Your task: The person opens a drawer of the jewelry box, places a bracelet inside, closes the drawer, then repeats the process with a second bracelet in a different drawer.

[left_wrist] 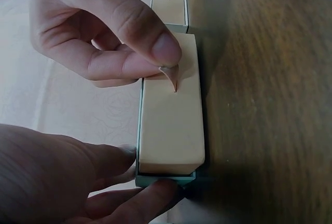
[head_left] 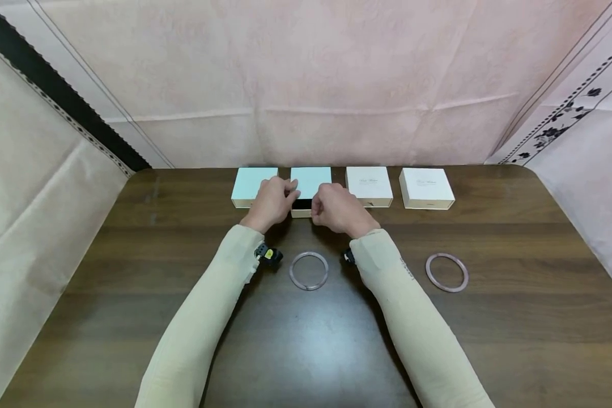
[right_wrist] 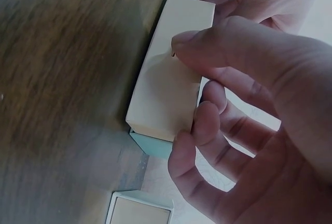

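A turquoise drawer box stands between both hands, its cream drawer slid partly out toward me, leaving a dark gap behind the drawer front. My right hand pinches the small ribbon tab on that front between thumb and index finger, its other fingers curled beside the box. With its fingers at the left end of the sleeve, my left hand holds the box by its corner. What lies inside the drawer is hidden. A pale ring-shaped bangle lies on the table between the forearms.
Another turquoise box stands left of the held one. Two white boxes continue the row to the right. A second pale bangle lies right of my right forearm. Behind the row, a cloth backdrop meets the wooden table's far edge.
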`<state>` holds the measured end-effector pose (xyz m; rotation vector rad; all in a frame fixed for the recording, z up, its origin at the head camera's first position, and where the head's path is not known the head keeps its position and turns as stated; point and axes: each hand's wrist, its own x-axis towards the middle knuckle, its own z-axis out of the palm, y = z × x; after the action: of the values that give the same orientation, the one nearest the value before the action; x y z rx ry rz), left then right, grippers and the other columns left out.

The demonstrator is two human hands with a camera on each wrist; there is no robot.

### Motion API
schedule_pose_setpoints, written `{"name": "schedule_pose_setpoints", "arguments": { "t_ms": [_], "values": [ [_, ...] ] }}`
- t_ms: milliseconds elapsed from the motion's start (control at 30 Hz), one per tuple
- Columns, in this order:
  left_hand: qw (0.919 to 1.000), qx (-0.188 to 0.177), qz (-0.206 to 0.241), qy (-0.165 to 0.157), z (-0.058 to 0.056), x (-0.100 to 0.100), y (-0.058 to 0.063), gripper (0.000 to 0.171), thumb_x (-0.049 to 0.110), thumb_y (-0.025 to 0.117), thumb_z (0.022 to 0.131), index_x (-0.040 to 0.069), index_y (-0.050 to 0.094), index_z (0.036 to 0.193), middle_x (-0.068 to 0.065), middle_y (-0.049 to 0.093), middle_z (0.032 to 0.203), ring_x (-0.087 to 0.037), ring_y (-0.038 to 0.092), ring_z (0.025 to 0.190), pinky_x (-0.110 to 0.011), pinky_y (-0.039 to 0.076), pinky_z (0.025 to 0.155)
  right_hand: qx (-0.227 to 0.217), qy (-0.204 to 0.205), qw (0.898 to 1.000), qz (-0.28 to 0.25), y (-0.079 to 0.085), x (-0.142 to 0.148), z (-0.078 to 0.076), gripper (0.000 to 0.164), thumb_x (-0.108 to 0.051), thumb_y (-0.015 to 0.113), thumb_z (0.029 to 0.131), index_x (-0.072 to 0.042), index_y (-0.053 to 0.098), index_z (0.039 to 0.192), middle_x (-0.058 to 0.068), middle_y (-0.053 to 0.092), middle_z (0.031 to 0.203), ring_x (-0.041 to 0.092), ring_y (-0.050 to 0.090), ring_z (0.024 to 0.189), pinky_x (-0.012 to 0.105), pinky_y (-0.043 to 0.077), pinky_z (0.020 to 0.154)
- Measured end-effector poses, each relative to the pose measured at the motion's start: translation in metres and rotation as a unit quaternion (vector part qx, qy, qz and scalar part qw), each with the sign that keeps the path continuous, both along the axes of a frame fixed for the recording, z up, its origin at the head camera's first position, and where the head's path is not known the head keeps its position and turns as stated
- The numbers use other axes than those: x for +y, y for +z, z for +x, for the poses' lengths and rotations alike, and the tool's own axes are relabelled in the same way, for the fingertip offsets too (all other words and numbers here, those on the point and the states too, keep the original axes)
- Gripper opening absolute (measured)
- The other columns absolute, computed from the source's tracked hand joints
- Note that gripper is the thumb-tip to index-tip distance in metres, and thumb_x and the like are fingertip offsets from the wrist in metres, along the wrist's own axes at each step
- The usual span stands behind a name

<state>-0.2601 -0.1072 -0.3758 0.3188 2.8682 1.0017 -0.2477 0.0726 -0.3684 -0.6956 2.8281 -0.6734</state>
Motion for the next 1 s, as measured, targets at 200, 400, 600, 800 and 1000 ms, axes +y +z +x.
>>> {"name": "schedule_pose_setpoints", "arguments": {
  "t_ms": [200, 400, 600, 800, 1000],
  "values": [
    [1.0, -0.003, 0.001, -0.001, 0.001, 0.0043, -0.0013, 0.034, 0.02, 0.056, 0.106, 0.009, 0.062, 0.138, -0.009, 0.052, 0.152, -0.017, 0.045, 0.05, -0.026, 0.037, 0.051, 0.003, 0.006, 1.0, 0.0, -0.0016, 0.0045, 0.0007, 0.023, -0.003, 0.068, 0.088, -0.015, 0.075, 0.07, -0.003, 0.071, 0.073, 0.017, 0.061, 0.078, 0.032, 0.053, 0.07],
    [1.0, 0.0, -0.001, 0.002, 0.0004, 0.0011, -0.0002, 0.034, 0.02, 0.057, 0.106, 0.01, 0.063, 0.138, -0.008, 0.054, 0.151, -0.023, 0.055, 0.063, -0.026, 0.039, 0.055, 0.008, 0.007, 1.0, -0.004, -0.0012, 0.0022, 0.0006, 0.022, -0.003, 0.07, 0.088, -0.015, 0.075, 0.07, -0.003, 0.071, 0.073, 0.017, 0.061, 0.078, 0.032, 0.054, 0.07],
    [1.0, 0.0, -0.004, 0.002, 0.0006, -0.0032, 0.0001, 0.036, 0.02, 0.056, 0.106, 0.008, 0.06, 0.14, -0.009, 0.053, 0.151, -0.022, 0.048, 0.056, -0.026, 0.039, 0.054, 0.006, 0.007, 1.0, -0.004, -0.0012, -0.0016, -0.0006, 0.023, -0.003, 0.069, 0.087, -0.016, 0.074, 0.069, -0.004, 0.07, 0.072, 0.016, 0.06, 0.08, 0.032, 0.053, 0.07],
    [1.0, 0.007, -0.001, 0.004, 0.0, -0.0037, -0.0008, 0.03, 0.02, 0.057, 0.106, 0.009, 0.068, 0.131, -0.009, 0.055, 0.149, -0.031, 0.064, 0.083, -0.027, 0.04, 0.057, 0.002, 0.008, 1.0, 0.0, 0.0004, -0.0016, -0.0004, 0.023, -0.004, 0.07, 0.088, -0.016, 0.074, 0.069, -0.004, 0.07, 0.074, 0.016, 0.06, 0.08, 0.033, 0.053, 0.071],
    [1.0, 0.009, -0.001, 0.004, -0.0013, -0.0029, 0.0004, 0.028, 0.02, 0.057, 0.106, 0.01, 0.071, 0.128, -0.008, 0.054, 0.15, -0.029, 0.058, 0.073, -0.028, 0.037, 0.055, -0.009, 0.013, 1.0, -0.004, 0.0021, -0.0007, -0.0003, 0.021, -0.004, 0.07, 0.089, -0.014, 0.076, 0.072, -0.003, 0.071, 0.076, 0.017, 0.061, 0.08, 0.033, 0.054, 0.071]
  ]
}}
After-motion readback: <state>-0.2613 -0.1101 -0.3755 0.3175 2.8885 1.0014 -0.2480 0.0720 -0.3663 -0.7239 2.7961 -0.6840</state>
